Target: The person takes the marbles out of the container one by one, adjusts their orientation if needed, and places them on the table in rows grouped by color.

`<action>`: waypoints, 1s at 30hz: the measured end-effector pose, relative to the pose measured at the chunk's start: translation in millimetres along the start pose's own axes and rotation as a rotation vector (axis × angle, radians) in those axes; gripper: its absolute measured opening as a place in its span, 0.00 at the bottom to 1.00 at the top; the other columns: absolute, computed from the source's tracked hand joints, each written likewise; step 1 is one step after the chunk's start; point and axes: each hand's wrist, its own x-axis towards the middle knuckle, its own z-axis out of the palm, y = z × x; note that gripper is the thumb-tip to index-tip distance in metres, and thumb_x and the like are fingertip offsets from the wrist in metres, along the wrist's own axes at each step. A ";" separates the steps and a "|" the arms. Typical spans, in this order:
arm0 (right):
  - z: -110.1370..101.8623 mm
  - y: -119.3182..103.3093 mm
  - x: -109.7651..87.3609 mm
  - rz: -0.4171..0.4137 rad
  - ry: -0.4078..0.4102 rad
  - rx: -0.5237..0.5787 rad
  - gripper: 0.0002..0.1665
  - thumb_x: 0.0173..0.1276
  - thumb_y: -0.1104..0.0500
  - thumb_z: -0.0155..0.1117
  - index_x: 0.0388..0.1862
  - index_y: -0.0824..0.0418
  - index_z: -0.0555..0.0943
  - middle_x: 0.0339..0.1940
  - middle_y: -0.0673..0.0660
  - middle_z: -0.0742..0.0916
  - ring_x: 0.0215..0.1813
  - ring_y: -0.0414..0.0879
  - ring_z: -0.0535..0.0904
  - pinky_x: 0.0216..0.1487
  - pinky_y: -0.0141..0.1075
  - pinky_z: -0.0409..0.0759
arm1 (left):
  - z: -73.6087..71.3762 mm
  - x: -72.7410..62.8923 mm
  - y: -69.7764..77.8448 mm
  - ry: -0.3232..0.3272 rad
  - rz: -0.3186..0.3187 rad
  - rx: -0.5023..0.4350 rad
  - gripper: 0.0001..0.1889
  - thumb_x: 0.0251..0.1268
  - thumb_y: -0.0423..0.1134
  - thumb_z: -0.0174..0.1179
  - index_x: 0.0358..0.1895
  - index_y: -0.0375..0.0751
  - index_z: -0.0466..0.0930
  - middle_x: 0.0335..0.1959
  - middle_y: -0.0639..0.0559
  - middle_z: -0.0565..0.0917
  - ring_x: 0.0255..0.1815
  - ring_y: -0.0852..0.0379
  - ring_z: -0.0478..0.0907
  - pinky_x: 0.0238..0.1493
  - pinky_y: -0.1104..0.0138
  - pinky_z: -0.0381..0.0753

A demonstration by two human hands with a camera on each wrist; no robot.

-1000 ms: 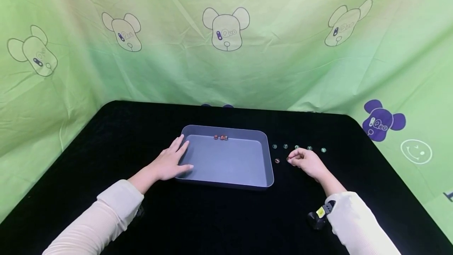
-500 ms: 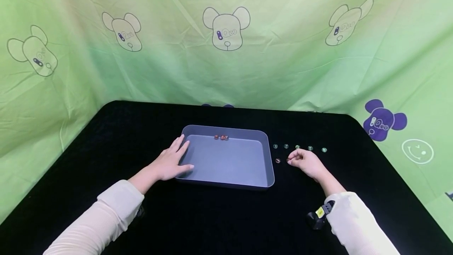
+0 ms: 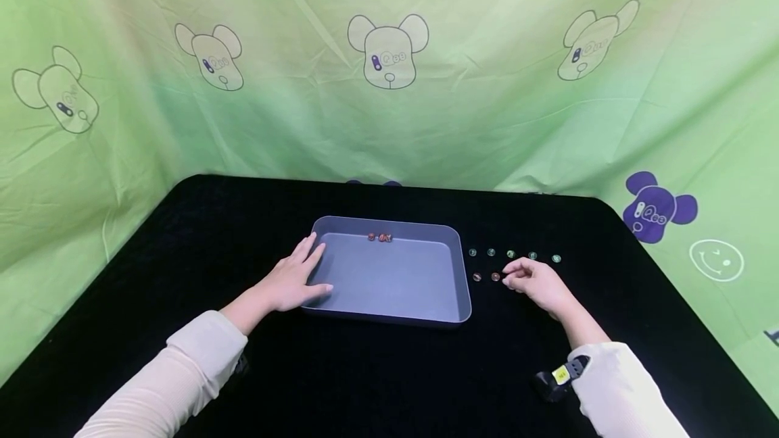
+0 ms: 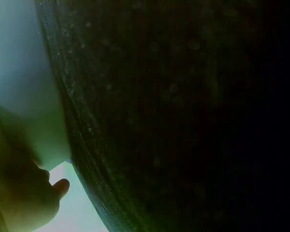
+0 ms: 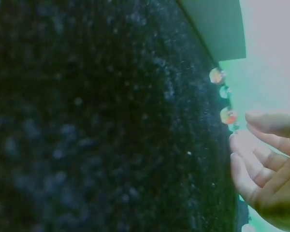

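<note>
My left hand [image 3: 293, 278] lies with spread fingers over the left rim of a shallow grey tray [image 3: 389, 282], its thumb reaching inside. Along the tray's back wall sit three small reddish marbles [image 3: 382, 237]. To the right of the tray, two more reddish marbles, a nearer one [image 3: 477, 277] and a second one [image 3: 496, 277], lie in a front row. My right hand [image 3: 535, 282] hovers just right of the second, thumb and fingers loosely bent with a gap between them. In the right wrist view a reddish marble [image 5: 228, 116] shows just beyond the fingertips.
Behind the reddish row, several greenish marbles [image 3: 491, 252] form a line on the black cloth table [image 3: 389, 384]. A green curtain [image 3: 274, 134] with printed bear heads closes off the back and sides.
My right hand has drawn back slightly to the right, and its fingers have left the second reddish marble, which now shows uncovered. The left hand and tray stay put.
</note>
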 end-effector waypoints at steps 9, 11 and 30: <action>4.2 -13.2 -16.2 -0.034 0.022 0.180 0.16 0.58 0.68 0.57 0.40 0.81 0.69 0.32 0.63 0.80 0.30 0.39 0.78 0.32 0.31 0.75 | -1.8 -1.4 2.4 -0.009 -0.002 -0.001 0.42 0.55 0.59 0.49 0.67 0.38 0.44 0.68 0.43 0.36 0.66 0.46 0.35 0.56 0.46 0.49; 7.1 -16.8 -18.5 -0.050 0.020 0.217 0.17 0.58 0.68 0.57 0.40 0.82 0.68 0.33 0.62 0.81 0.31 0.40 0.79 0.32 0.32 0.75 | -2.0 -1.4 2.8 -0.007 0.003 0.000 0.42 0.56 0.59 0.49 0.67 0.37 0.44 0.68 0.43 0.36 0.66 0.45 0.35 0.56 0.46 0.49; 31.9 -48.0 -16.9 -0.128 -0.034 0.458 0.15 0.59 0.70 0.53 0.39 0.84 0.67 0.32 0.54 0.82 0.32 0.42 0.79 0.35 0.32 0.75 | 0.0 0.4 1.7 0.008 0.010 0.007 0.42 0.56 0.58 0.49 0.67 0.37 0.44 0.68 0.43 0.36 0.66 0.46 0.34 0.56 0.47 0.48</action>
